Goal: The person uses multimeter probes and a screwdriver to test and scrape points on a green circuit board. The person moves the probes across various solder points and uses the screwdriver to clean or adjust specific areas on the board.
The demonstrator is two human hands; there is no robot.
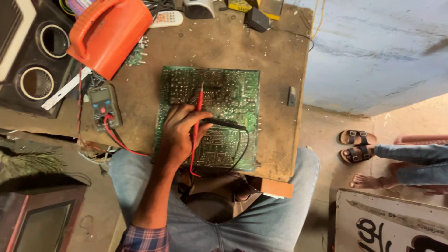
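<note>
The right hand is out of view; the signboard (pixel 392 224) is cut off.

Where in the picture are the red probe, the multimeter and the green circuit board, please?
Red probe (pixel 199 100), head view: on its red shaft above the fingers.
Multimeter (pixel 105 106), head view: on its dial face.
Green circuit board (pixel 233 93), head view: on a bare upper-right part of it.

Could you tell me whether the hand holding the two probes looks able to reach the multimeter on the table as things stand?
Probably yes. The left hand rests on the circuit board, and the multimeter lies just beside the board with bare table between. But it grips the red probe and black probe, so it isn't free.
</note>
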